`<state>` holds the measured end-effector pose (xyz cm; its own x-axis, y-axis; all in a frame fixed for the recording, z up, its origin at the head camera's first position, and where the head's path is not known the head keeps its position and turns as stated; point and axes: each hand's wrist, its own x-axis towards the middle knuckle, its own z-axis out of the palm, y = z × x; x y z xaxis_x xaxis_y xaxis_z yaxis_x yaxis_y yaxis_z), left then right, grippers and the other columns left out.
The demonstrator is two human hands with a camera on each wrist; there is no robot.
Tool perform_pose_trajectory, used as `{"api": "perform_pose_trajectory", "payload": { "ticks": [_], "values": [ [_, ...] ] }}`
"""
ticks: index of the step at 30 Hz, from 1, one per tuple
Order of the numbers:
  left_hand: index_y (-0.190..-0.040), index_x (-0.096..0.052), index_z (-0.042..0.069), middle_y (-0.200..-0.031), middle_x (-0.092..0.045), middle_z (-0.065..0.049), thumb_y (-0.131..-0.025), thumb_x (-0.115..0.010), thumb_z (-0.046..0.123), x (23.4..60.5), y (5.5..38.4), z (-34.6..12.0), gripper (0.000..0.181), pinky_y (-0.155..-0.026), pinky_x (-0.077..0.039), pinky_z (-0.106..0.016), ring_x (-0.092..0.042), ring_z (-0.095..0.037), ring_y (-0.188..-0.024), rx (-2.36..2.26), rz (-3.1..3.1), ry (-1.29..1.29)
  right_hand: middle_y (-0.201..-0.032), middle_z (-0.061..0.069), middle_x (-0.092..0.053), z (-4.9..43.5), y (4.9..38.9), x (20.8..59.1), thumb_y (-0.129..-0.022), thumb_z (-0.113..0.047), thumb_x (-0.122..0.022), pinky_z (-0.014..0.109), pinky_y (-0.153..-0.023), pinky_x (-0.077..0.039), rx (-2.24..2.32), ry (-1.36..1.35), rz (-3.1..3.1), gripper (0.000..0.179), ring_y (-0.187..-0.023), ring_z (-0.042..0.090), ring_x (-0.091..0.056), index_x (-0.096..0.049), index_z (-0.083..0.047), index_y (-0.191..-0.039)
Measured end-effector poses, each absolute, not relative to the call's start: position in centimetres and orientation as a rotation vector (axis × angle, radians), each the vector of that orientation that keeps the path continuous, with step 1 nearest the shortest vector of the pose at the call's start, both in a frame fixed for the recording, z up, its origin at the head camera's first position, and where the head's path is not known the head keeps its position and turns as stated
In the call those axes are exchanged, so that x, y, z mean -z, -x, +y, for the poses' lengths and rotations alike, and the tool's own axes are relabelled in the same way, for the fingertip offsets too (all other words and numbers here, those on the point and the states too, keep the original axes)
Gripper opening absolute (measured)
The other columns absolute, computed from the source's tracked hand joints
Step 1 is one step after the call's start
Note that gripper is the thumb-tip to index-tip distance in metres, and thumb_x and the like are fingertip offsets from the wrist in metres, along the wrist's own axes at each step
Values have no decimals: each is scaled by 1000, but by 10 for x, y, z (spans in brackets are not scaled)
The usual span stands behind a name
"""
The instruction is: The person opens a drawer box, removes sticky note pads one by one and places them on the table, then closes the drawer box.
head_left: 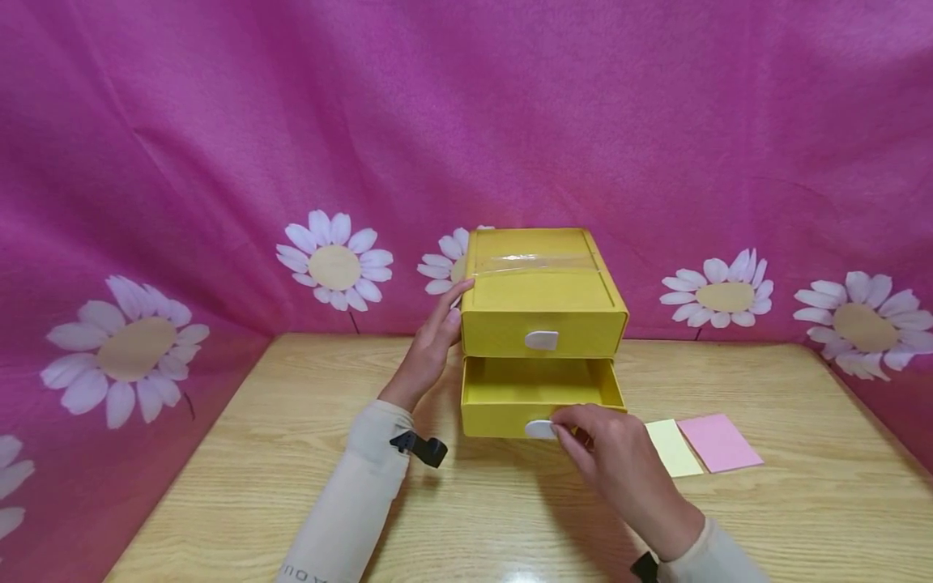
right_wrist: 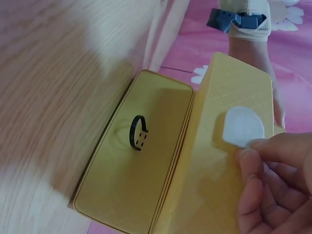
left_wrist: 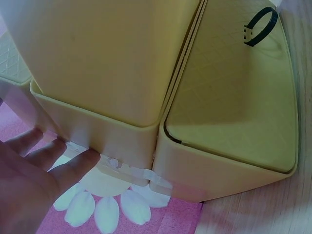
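A yellow drawer unit stands on the table, clear tape across its top. Its middle drawer is pulled out, the bare yellow floor visible inside. With thumb and forefinger, my right hand pinches the white tab on that drawer's front. My left hand rests on the unit's left side; in the left wrist view its straight fingers touch the wall near the taped seam. Below the pulled-out drawer, a closed bottom drawer carries a black loop handle; the head view hides it.
A pale yellow paper square and a pink one lie side by side on the wooden table, right of the unit. Behind it hangs a magenta cloth printed with white daisies.
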<state>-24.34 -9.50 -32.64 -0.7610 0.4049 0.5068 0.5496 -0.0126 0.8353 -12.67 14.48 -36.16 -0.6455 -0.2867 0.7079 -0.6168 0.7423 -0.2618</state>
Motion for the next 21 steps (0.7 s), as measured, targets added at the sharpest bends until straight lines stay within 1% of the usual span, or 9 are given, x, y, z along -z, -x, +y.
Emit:
{"api": "perform_pose_trajectory", "payload": {
  "ticks": [5,12,18,21],
  "values": [
    [-151,-27,9,-157,-25,-9,-105,-28,15,326,243,-95,47,-108,-36,-47,-38,-28,-136,1892,-2127,1029,-72,-11,-62,145,135,362,-76,-4,-79,18,-53,-45,-645,-670,-2282,15,-60,-1,-49,-71,-14,-83],
    [-151,-27,8,-157,-24,-9,-105,-29,14,326,243,-95,47,-108,-35,-47,-35,-27,-138,1895,-2121,1028,-71,-9,-62,146,144,363,-77,-2,-77,21,-54,-47,-664,-672,-2295,14,-61,0,-51,-72,-13,-84],
    [-151,-28,7,-157,-24,-9,-105,-29,15,327,244,-95,47,-108,-36,-48,-33,-28,-139,1881,-2117,1030,-71,-9,-62,145,150,363,-79,-4,-77,22,-53,-46,-651,-631,-2317,11,-60,1,-50,-72,-12,-84],
    [-151,-30,14,-158,-24,-2,-105,-30,18,335,252,-95,46,-108,-35,-47,-31,-23,-140,1876,-2122,1019,-70,-9,-62,144,153,363,-80,-5,-77,22,-52,-44,-643,-609,-2327,9,-59,2,-49,-72,-12,-83]
  ]
}}
